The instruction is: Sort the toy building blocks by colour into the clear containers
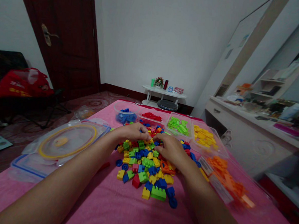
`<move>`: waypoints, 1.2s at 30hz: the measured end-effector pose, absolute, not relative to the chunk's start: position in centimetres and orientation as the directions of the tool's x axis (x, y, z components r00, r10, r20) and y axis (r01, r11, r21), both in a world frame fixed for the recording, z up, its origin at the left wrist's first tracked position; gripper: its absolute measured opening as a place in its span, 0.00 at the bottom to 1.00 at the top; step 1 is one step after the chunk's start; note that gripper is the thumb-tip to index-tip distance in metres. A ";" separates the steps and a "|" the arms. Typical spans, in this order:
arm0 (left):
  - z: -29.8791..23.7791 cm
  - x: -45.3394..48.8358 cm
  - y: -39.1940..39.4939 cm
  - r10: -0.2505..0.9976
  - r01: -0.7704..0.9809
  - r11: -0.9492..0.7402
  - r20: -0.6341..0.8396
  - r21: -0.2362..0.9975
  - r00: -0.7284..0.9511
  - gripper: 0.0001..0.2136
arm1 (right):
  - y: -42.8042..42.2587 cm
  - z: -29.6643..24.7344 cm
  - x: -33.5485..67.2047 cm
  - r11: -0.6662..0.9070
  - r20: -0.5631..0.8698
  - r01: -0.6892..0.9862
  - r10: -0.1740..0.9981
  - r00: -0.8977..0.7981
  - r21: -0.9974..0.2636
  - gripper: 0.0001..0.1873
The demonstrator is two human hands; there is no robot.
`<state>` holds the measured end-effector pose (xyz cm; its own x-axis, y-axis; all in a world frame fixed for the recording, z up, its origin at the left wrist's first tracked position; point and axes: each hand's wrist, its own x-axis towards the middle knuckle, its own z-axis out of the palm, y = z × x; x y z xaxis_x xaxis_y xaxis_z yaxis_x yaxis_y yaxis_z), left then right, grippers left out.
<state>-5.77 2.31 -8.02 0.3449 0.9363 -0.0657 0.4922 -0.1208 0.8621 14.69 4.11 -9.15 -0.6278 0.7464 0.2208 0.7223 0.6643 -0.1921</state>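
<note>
Left hand and right hand close together over the loose bricks; can't tell if either grip has one! Boxes sit far and right, presumably for easy reach.

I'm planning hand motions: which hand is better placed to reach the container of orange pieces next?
Probably the right hand: it is nearer the container of orange pieces, which lies on its own side, while the left hand would likely have to reach across.
</note>
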 end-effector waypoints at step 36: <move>-7.4 -6.7 3.3 0.956 -0.619 0.289 -0.182 0.730 0.231 0.12 | -1.5 -9.5 10.2 0.779 0.184 0.606 0.627 -0.757 -0.160 0.15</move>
<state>-6.67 3.29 -7.42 0.2310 0.9557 -0.1822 -0.6191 0.2888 0.7303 10.19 -1.53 -9.47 -0.7571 0.6269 0.1837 0.6062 0.7790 -0.1600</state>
